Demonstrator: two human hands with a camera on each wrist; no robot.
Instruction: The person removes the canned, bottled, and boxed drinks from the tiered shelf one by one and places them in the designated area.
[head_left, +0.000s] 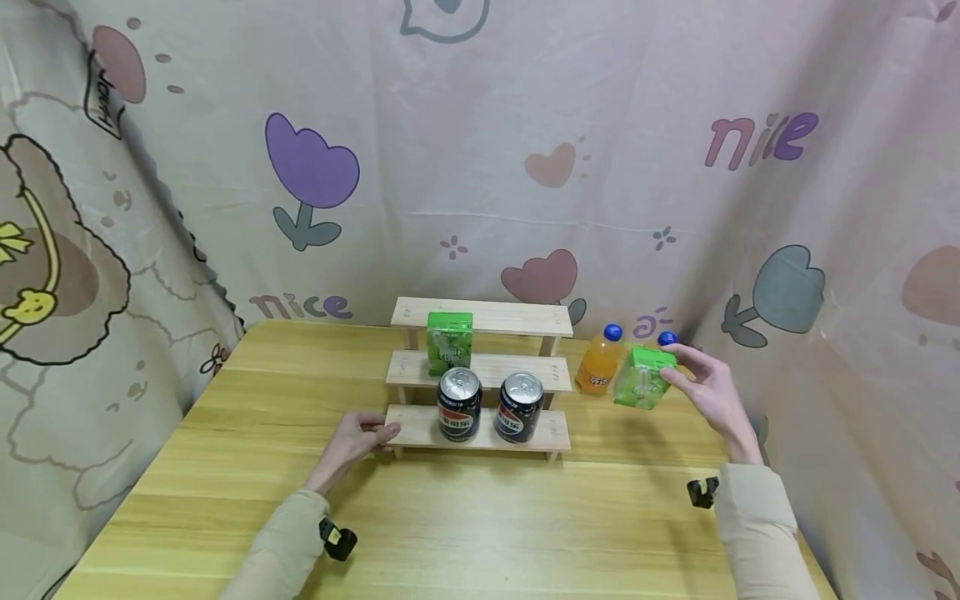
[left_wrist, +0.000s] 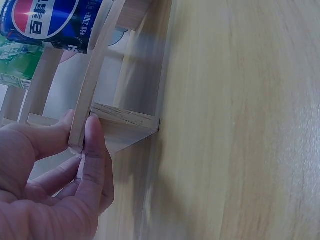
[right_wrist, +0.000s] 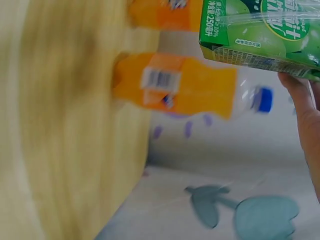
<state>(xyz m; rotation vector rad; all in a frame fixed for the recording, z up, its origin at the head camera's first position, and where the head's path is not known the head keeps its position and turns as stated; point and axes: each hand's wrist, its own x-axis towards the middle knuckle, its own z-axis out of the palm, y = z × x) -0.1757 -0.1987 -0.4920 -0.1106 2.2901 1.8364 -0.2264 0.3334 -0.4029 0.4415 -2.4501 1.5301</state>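
My left hand [head_left: 358, 442] pinches the left end of the lowest tier of a wooden three-tier shelf [head_left: 480, 367], thumb on top and fingers beneath in the left wrist view [left_wrist: 70, 165]. In my right hand [head_left: 708, 387] is a green juice box [head_left: 643, 377], held by its upper part above the table, right of the shelf. The right wrist view shows that juice box [right_wrist: 260, 30] with fingers at its side. Two dark cola cans [head_left: 459, 406] stand on the lowest tier. Another green juice box [head_left: 450, 343] stands upright on the middle tier, left of centre.
An orange soda bottle [head_left: 597, 362] with a blue cap stands right of the shelf. A second orange bottle [right_wrist: 175, 85] is mostly hidden behind the held juice box in the head view. A patterned curtain [head_left: 465, 167] hangs behind the wooden table [head_left: 480, 525].
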